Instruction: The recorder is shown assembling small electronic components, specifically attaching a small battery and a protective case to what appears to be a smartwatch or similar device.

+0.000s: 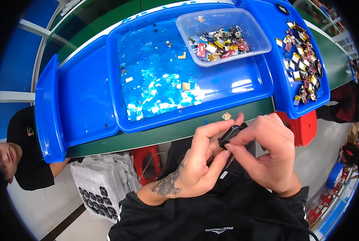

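A small black plastic casing (229,135), roughly rectangular with rounded edges, is held between my two hands just in front of the table edge. My left hand (201,162) is closed around its left side, the thumb below and the fingers behind it. My right hand (269,146) pinches its right end between thumb and fingertips. Past the fingertips, a small tan square piece (226,116) lies on the green table (167,132). The inside of the casing is hidden from me.
A large blue tray (263,89) holds many blue film pieces. A clear plastic box (263,45) of small electronic parts rests over its far right corner. Another blue tray (284,107) carries circuit boards and batteries. Red stools (308,127), stacked white packing trays (103,172) and a seated person (29,148) are near.
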`<state>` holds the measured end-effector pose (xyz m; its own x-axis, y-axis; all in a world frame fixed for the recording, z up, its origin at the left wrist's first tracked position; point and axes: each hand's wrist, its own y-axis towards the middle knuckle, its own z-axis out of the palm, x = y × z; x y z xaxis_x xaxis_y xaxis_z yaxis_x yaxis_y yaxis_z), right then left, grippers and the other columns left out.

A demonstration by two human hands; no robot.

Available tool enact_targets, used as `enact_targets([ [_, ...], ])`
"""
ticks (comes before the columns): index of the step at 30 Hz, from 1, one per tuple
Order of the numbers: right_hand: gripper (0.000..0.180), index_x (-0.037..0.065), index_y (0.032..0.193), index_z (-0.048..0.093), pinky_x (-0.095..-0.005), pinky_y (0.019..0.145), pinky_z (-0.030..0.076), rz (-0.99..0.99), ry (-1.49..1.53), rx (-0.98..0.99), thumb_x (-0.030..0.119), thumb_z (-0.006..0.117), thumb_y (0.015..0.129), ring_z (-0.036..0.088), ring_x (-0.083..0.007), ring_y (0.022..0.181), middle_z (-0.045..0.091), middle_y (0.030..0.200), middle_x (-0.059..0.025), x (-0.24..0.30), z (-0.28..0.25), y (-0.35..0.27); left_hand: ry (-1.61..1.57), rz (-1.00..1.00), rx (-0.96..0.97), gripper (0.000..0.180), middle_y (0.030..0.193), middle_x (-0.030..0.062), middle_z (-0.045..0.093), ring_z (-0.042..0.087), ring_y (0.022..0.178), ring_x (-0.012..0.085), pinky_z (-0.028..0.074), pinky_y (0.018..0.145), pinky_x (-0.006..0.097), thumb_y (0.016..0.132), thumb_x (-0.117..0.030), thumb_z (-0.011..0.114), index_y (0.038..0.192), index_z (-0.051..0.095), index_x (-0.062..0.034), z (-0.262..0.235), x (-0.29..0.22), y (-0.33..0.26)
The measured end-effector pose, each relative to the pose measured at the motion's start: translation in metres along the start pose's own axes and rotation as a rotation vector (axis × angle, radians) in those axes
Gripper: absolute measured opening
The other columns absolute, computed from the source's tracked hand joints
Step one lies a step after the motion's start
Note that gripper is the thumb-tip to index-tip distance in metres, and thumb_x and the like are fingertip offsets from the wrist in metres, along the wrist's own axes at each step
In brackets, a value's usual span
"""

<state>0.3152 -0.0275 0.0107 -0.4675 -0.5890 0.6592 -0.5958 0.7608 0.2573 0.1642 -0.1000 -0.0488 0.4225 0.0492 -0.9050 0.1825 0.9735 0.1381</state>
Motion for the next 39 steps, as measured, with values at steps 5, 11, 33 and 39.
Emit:
enact_targets([
  [5,0.033,0.007,0.069,0.050,-0.0254,0.057,0.038,0.079,0.116,-0.069,0.000,0.080,0.060,0.055,-0.0139,0.071,0.051,0.076,-0.0053,-0.001,-0.001,0.000,0.096,0.059,0.006,0.051,0.148,0.0281,0.030,0.049,0.127,0.0244,0.042,0.099,0.030,0.093,0.014,0.037,0.140,0.021,0.0026,0.004,-0.005,-0.003],
  [11,0.038,0.006,0.072,0.042,-0.0265,0.068,0.049,0.090,0.240,0.001,-0.005,0.076,0.062,0.050,-0.0148,0.079,0.049,0.090,-0.0092,-0.010,0.005,0.004,0.146,0.018,-0.066,0.047,0.129,0.0199,0.050,0.055,0.115,0.0185,0.045,0.093,0.029,0.097,0.007,0.039,0.141,0.022,0.0043,0.002,-0.002,-0.009],
  [33,0.049,-0.002,0.119,0.051,-0.0258,0.080,0.054,0.572,1.097,0.011,-0.002,0.076,0.076,0.063,-0.0132,0.094,0.060,0.106,-0.0069,-0.008,0.045,-0.037,-0.248,0.100,-0.224,0.035,0.132,0.0310,0.049,0.051,0.125,0.0304,0.039,0.106,0.037,0.099,0.002,0.037,0.131,0.025,-0.0026,0.010,-0.008,0.009],
  [39,0.041,-0.002,0.113,0.055,-0.0265,0.077,0.053,0.369,0.694,-0.148,0.003,0.075,0.078,0.060,-0.0157,0.094,0.057,0.106,-0.0098,-0.009,0.041,-0.042,-0.167,0.077,-0.295,0.040,0.138,0.0338,0.041,0.050,0.126,0.0370,0.042,0.105,0.044,0.099,-0.001,0.037,0.136,0.021,-0.0036,0.010,-0.010,0.011],
])
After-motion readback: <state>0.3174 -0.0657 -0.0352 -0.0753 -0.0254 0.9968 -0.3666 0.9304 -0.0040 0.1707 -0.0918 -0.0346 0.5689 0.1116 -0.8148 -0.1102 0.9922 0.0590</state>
